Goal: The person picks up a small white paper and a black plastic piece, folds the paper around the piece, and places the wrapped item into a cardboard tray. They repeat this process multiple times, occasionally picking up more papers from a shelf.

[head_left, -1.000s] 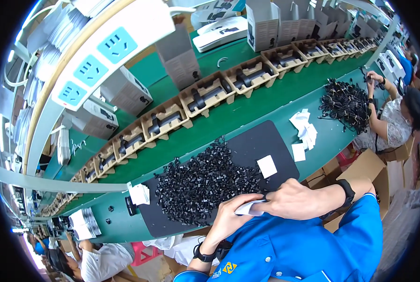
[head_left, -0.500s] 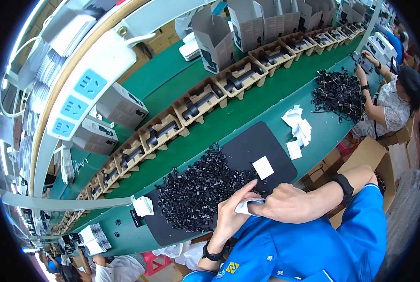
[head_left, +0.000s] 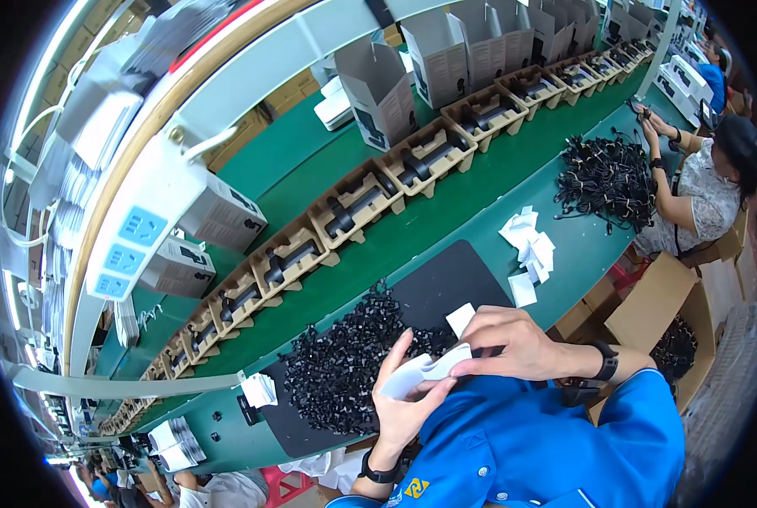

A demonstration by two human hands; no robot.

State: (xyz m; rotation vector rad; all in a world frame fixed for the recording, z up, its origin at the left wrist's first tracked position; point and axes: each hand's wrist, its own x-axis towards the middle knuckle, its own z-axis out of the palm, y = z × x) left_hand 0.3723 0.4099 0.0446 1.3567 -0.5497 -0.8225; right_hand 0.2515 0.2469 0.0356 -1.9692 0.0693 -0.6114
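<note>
A worker in a blue shirt [head_left: 514,440] holds a curled piece of white paper [head_left: 408,375] in both hands at the near edge of a green bench [head_left: 251,440]. The paper lies between the two hands, its long axis slanting from lower left to upper right across the worker's front. The left hand [head_left: 404,416] cradles the lower, wider end, fingers behind and thumb in front; the right hand [head_left: 514,343] pinches the upper end between thumb and fingers, coming in from the right. Both hands are clamped on the paper, apart from each other at its two ends, so neither is the nearer. The sheet bends up along its middle; whether anything lies inside the curl cannot be told. Just beyond, and mostly to the left hand's side, a heap of small black parts [head_left: 336,372] covers much of a dark mat [head_left: 446,271]. A white square [head_left: 459,318] shows just past the right hand's fingers, partly hidden by them, while loose white slips [head_left: 531,245] lie farther off to the right, beyond the mat.
</note>
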